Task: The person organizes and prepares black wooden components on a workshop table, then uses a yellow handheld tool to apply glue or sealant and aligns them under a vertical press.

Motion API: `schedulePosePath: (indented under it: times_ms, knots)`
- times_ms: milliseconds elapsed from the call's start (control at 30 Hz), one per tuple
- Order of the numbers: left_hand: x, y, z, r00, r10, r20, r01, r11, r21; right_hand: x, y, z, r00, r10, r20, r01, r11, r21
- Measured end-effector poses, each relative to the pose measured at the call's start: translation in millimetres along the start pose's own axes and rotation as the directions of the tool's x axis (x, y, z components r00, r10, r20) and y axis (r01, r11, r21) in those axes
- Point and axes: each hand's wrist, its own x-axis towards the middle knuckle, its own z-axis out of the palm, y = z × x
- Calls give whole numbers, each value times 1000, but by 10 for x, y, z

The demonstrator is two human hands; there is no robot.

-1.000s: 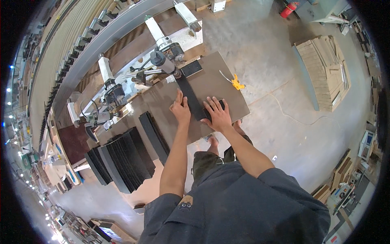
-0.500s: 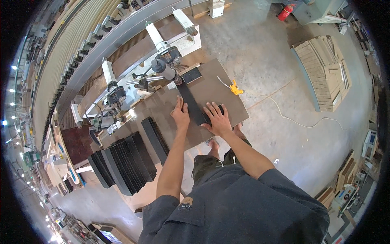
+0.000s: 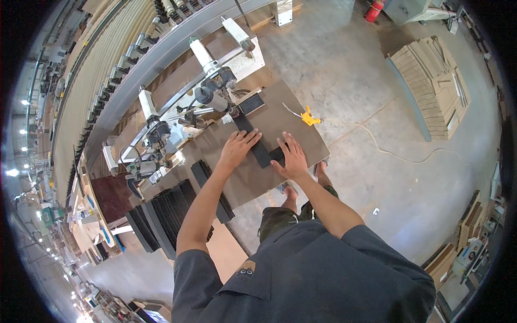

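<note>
A long flat black board (image 3: pixel 259 152) lies on a brown worktable (image 3: pixel 237 185), its far end under the grey cylindrical head of a machine (image 3: pixel 211 99). My left hand (image 3: pixel 236 149) rests with its fingertips laid across the board, the fingers stretched out. My right hand (image 3: pixel 293 159) is spread by the board's near end, its thumb and palm over a short black piece (image 3: pixel 277 154) that touches the board's side and is partly hidden. Another short black piece (image 3: pixel 251 104) sits against a wooden strip near the machine head.
Left of my arms stand stacked black boards (image 3: pixel 167 210), with more black strips (image 3: pixel 211 188) on the table edge. A yellow hand-held device (image 3: pixel 309 116) with a pale hose lies at the table's right edge. Stacked tan panels (image 3: pixel 431 86) and a red extinguisher (image 3: pixel 373 11) stand farther right.
My left hand has moved from beside the black board onto it, fingers now lying across. My right hand has shifted slightly, uncovering more of the short black piece. The view has tilted a little.
</note>
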Motion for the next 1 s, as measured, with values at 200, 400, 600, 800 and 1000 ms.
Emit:
schedulePosePath:
  times_ms: [200,400,600,800,1000]
  knots:
    - [134,-90,-79,990,52,128,-47,998,-42,-30,130,144,990,105,-90,-103,994,31]
    - [56,-58,-85,978,115,175,-101,991,-88,-37,163,179,985,102,-142,-88,991,96]
    - [-413,138,-301,996,90,26,-79,959,-273,-46,142,202,982,126,-139,-110,987,119]
    - [-459,550,-415,697,-706,-124,523,619,-586,-8,176,197,989,88,-118,-85,996,28]
    - [-318,771,-98,462,-887,-2,746,389,-541,-17,133,189,992,110,-55,-112,993,-45]
